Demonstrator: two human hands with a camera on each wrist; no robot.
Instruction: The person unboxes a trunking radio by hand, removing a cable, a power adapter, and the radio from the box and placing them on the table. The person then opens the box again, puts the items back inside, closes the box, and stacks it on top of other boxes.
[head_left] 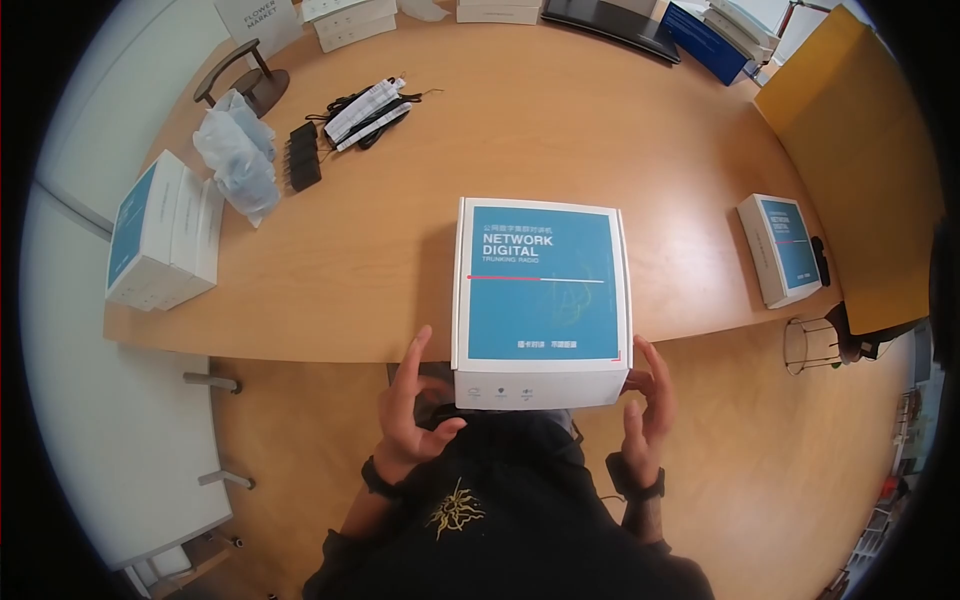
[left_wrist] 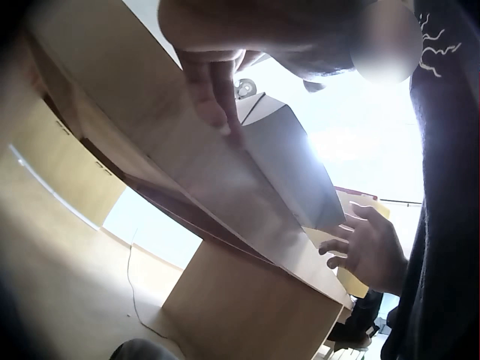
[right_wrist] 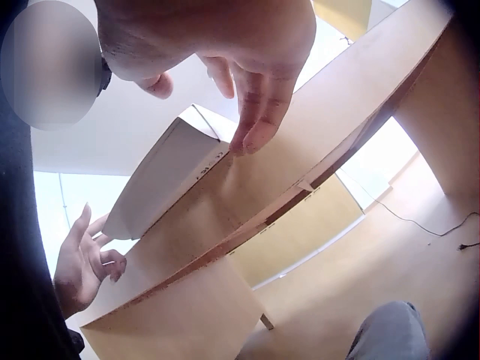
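A white box with a blue lid panel (head_left: 545, 300) lies at the table's near edge, its front side facing the person; it also shows in the left wrist view (left_wrist: 289, 154) and the right wrist view (right_wrist: 176, 169). To its left is the left hand (head_left: 412, 405), fingers extended and thumb apart, beside the box's near corner. The right hand (head_left: 650, 405) is at the opposite side, fingers loosely extended, fingertips close to the box's side. Neither hand is curled round the box. Whether the fingertips touch it is hard to tell.
Stacked white boxes (head_left: 165, 235) stand at the table's left, near a plastic bag (head_left: 240, 155), black adapters (head_left: 303, 157) and bundled cables (head_left: 368, 112). At the right are another blue-topped box (head_left: 785, 250) and a yellow panel (head_left: 860, 170). A black laptop (head_left: 612, 28) lies at the back.
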